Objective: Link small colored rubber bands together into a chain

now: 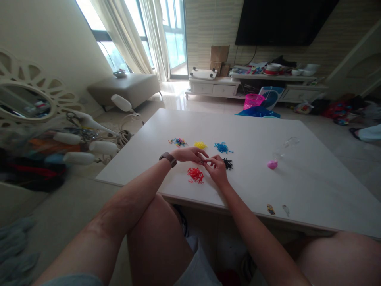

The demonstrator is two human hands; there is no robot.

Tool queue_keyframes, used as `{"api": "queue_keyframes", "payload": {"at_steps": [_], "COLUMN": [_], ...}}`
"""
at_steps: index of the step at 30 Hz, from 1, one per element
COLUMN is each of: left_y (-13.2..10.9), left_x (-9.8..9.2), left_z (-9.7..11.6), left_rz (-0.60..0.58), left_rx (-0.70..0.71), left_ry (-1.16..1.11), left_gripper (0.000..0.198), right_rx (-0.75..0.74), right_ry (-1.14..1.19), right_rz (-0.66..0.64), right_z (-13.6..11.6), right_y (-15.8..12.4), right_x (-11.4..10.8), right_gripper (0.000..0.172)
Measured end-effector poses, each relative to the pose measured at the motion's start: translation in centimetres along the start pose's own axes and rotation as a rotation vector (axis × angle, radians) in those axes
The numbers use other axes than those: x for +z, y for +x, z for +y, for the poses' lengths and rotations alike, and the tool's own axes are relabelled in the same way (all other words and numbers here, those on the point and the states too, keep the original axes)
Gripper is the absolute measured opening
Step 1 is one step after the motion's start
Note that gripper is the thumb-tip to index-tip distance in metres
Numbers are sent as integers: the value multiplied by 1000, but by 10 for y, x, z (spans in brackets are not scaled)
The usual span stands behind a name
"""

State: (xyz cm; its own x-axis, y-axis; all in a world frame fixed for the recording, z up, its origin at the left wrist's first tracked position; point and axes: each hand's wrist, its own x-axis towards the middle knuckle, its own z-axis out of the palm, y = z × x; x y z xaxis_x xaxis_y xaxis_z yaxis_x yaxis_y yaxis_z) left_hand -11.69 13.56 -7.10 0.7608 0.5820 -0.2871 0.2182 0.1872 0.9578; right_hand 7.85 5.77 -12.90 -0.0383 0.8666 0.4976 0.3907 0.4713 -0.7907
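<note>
red bands (195,174) are lying on the bench (297,190) just beside the right hand (217,170), farther from the left hand (190,154); fingertips are meeting, each grip narrow, holding i cannot tell what.

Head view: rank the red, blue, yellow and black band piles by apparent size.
1. red pile, though it lies nearest the camera
2. blue pile
3. yellow pile and black pile look alike, so they are not ranked

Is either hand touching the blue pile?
No: left hand and right hand meet near the red pile; the blue pile lies apart, farther back.
</note>
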Motion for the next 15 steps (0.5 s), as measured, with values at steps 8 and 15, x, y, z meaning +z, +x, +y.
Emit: {"api": "queue_keyframes", "payload": {"at_steps": [8,15], "left_y": [-1,-3], "left_x": [1,7], "left_z": [3,9], "left_rz": [19,35], "left_rx": [-12,-33], "left_ry": [18,-12], "left_gripper": [49,43], "right_rx": [-16,-8], "right_ry": [17,12], "right_rz": [-25,-5], "right_z": [0,0], "right_y": [0,0], "right_x": [0,0], "right_gripper": [11,10]}}
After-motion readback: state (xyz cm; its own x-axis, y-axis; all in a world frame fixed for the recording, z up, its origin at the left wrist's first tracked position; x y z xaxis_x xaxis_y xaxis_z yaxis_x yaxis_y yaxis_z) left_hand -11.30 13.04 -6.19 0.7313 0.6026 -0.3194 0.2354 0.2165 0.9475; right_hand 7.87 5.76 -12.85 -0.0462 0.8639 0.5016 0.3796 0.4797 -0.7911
